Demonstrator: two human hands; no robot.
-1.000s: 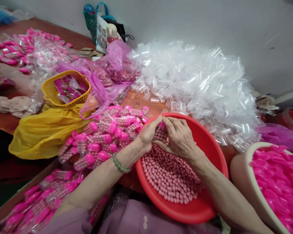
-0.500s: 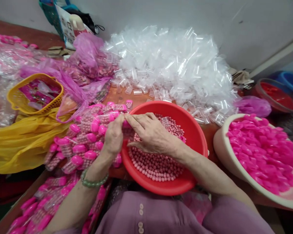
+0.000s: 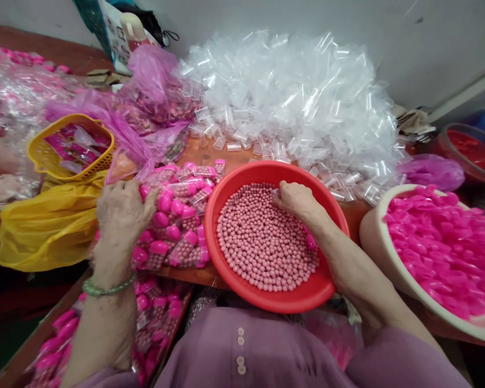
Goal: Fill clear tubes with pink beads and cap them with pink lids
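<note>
Pink beads [image 3: 262, 242] fill the bottom of a red basin [image 3: 335, 291]. Over its back right part, my right hand [image 3: 298, 198] has its fingers closed round a small clear container [image 3: 275, 193], mostly hidden by the fingers. A few bright pink caps [image 3: 310, 241] lie among the beads by my right wrist. Left of the basin is a heap of clear containers with beads and pink caps [image 3: 184, 245]. My left hand [image 3: 123, 210] rests at the heap's left edge, thumb apart from the fingers, whose tips are hidden; I cannot tell whether it holds anything.
Behind the basin is a big pile of clear containers [image 3: 291, 97]. A white tub [image 3: 372, 231] of pink caps stands at the right. On the left are a yellow basket [image 3: 44, 161], a yellow bag [image 3: 44, 231] and purple bags [image 3: 151, 75]. More capped containers [image 3: 161, 318] lie below the table edge.
My hands have parted: the left moved left to the heap's far edge, and the right moved right, over the beads, with a clear container. The view has shifted slightly.
</note>
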